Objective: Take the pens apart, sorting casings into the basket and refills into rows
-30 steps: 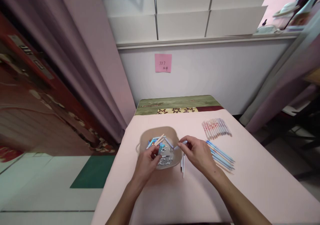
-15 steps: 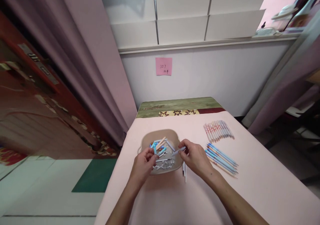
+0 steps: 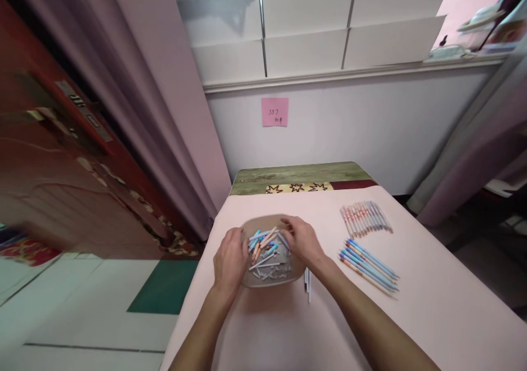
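Observation:
A beige plastic basin (image 3: 269, 284) sits on the cloth in front of me. Inside lie blue, white and cream pen parts (image 3: 263, 245), with small clear and white bits (image 3: 269, 274) towards the near side. My left hand (image 3: 231, 256) is closed around the basin's left rim, fingertips partly hidden inside. On the opposite side, my right hand (image 3: 302, 240) grips the right rim, its fingers bent over the edge near the pen parts. A few thin white sticks (image 3: 308, 287) rest beside the basin, just below my right wrist.
To the right lie a row of clear, patterned pens (image 3: 366, 219) and a bundle of blue and cream pens (image 3: 370, 268). Pink cloth (image 3: 436, 299) covers most of the table. A wall with a pink note (image 3: 275, 112) stands behind it.
My hands have let go of the light blue and pale pen parts they held over the basin. They have moved apart to the basin's two sides and taken hold of its rim.

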### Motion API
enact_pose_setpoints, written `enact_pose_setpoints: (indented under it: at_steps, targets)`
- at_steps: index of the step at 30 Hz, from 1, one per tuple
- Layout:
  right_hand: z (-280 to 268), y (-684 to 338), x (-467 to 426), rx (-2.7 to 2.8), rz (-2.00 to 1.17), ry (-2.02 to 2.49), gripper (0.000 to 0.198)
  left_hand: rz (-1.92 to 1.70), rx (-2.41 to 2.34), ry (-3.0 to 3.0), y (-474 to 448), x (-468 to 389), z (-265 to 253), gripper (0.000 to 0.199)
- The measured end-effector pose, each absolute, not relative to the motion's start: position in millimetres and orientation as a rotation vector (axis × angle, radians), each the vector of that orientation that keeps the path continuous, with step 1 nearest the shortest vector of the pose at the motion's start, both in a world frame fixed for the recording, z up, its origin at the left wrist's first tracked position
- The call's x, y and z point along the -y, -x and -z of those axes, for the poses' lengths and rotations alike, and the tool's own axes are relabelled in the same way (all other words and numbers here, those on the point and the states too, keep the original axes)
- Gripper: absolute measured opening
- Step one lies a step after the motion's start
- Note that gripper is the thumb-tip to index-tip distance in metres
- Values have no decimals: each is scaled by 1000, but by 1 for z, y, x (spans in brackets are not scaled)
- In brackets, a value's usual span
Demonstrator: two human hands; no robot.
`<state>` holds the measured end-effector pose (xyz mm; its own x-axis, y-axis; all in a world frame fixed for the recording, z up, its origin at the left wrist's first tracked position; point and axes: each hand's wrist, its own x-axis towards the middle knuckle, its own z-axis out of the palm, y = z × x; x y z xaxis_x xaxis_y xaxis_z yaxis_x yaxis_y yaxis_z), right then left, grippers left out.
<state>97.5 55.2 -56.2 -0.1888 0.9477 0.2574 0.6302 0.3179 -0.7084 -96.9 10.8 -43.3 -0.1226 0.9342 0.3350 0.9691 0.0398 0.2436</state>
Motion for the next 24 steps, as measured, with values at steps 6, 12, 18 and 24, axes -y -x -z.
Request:
enact_pose_setpoints:
  at_steps: [6,12,18,24]
  targets:
    - [76,-211,-6,1761,-325,1929,20,949,2167,1964,124,19,55,23]
    - [104,-263,30,1988,-197,2325,19,1230,2056,1987,107,23,46,20]
    - [119,-256,33,2110,-12,2308,17,1307,2023,2132,86,26,44,19]
    - [135,-257,54,2239,367,1971,21,1339,2058,2196,75,32,41,19]
